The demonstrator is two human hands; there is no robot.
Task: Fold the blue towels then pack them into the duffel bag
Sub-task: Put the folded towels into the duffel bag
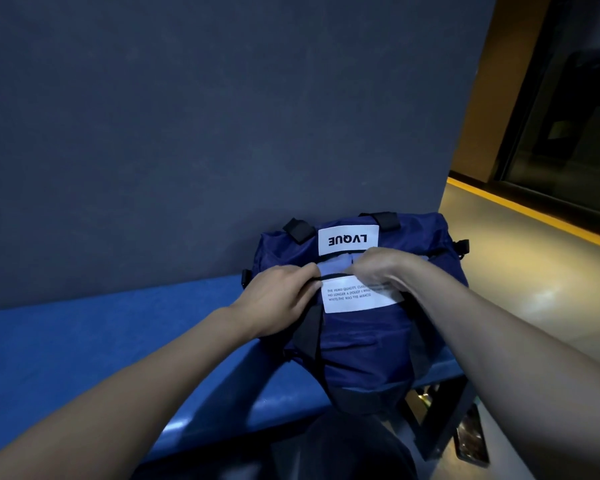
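hands, two, grip one duffel bag

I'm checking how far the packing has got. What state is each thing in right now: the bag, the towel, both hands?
duffel bag: on the blue bench, against the wall, top opening narrowly parted
blue towel: inside the bag, a pale strip showing through the opening
left hand: fingers curled on the opening's near edge
right hand: fingers curled at the opening, over the towel
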